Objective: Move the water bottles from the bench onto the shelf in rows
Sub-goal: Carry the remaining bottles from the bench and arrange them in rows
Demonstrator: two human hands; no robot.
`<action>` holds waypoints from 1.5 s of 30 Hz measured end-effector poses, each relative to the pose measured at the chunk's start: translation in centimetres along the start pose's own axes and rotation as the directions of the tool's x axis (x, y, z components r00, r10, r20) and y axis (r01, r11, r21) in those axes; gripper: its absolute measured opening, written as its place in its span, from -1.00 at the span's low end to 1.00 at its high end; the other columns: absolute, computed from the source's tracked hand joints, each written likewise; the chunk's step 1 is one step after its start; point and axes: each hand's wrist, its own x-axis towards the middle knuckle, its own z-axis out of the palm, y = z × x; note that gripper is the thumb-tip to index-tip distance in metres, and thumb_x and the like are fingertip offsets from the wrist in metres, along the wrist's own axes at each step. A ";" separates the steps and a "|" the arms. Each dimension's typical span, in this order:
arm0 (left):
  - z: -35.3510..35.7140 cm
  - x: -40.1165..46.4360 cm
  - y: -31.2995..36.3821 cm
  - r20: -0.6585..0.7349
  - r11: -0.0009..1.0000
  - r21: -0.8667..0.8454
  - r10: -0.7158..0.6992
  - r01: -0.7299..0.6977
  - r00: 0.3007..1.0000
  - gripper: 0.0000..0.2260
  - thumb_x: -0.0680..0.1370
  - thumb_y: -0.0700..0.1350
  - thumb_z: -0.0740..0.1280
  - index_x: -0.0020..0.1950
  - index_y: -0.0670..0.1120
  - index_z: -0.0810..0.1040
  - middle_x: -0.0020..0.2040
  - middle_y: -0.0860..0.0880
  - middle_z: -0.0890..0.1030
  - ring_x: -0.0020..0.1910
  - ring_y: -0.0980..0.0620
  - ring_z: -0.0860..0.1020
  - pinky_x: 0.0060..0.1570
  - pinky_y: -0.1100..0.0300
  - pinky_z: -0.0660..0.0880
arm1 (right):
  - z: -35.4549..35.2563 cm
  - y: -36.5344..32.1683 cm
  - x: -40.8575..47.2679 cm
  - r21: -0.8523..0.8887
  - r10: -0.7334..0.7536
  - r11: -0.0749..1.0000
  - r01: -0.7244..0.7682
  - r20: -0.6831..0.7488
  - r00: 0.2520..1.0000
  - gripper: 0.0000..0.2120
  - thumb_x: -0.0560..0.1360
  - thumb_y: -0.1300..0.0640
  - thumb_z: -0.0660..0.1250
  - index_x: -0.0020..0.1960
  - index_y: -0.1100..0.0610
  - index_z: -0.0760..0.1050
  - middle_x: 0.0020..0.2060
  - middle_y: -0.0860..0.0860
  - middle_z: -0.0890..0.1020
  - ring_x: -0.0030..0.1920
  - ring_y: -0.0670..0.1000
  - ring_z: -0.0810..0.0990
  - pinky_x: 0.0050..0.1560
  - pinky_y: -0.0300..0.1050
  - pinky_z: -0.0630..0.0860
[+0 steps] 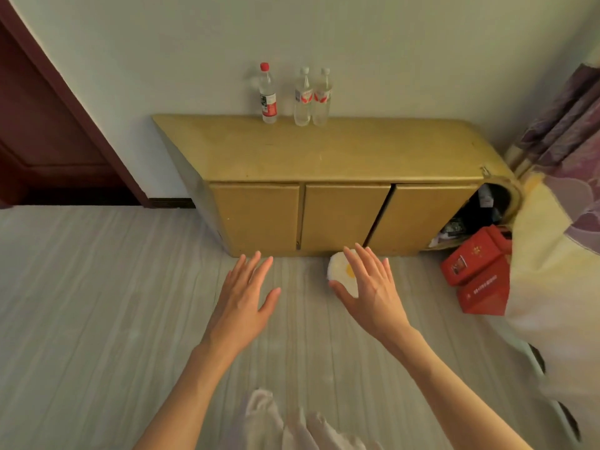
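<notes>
Three water bottles stand on top of the yellow cabinet (324, 154), which is the surface they wait on. They are at its back edge, right by the wall, likely so they cannot tip off the front. The red-capped bottle (268, 94) is on the left of the cabinet's back edge. Just beside it, a little apart, is the middle bottle (302, 97), and the right bottle (322, 95) is touching it or very nearly so. All three stand upright, so their long way runs up and down and their caps point up. No shelf can be seen here. The left hand (242, 300) and the right hand (370, 287) are both held out flat in front of the cabinet, above the floor, with fingers straight and spread. They hold nothing. They are well apart from the bottles, so I think no bottle has been picked up yet. Behind the right hand, on the floor at the foot of the cabinet, sits a white round thing with a yellow spot (341, 271). Red boxes (477, 271) lie by the cabinet's right end.
</notes>
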 end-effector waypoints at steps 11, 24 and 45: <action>-2.0 24.9 -8.8 0.138 0.997 0.047 0.060 -0.067 0.989 -0.35 0.44 0.31 -0.06 0.46 0.03 0.09 0.51 -0.03 0.07 0.48 0.03 -0.13 0.43 0.01 0.01 | 4.0 2.7 22.5 -0.052 0.135 0.990 -0.134 0.015 0.991 -0.39 0.50 -0.14 0.21 0.45 0.09 0.15 0.46 0.13 0.20 0.49 0.14 0.08 0.46 0.12 -0.07; -1.4 50.2 -11.9 0.272 0.950 0.233 0.142 -0.209 0.952 -0.41 0.46 0.18 -0.01 0.38 -0.11 0.30 0.41 -0.20 0.32 0.42 -0.23 0.20 0.35 -0.13 0.22 | 3.8 8.4 45.6 -0.071 0.230 0.972 -0.226 0.051 0.972 -0.38 0.51 -0.20 0.14 0.46 0.08 0.14 0.47 0.12 0.20 0.49 0.13 0.07 0.46 0.13 -0.06; 2.8 83.2 -7.4 0.214 0.993 0.090 0.052 -0.073 0.975 -0.57 0.50 -0.31 0.23 0.35 -0.09 0.31 0.26 -0.14 0.34 0.18 -0.18 0.36 0.08 0.00 0.42 | 4.1 16.7 79.3 0.197 0.112 0.973 -0.122 0.059 0.992 -0.60 0.49 0.16 0.30 0.28 0.19 0.30 0.12 0.16 0.51 0.13 0.18 0.44 0.06 0.04 0.42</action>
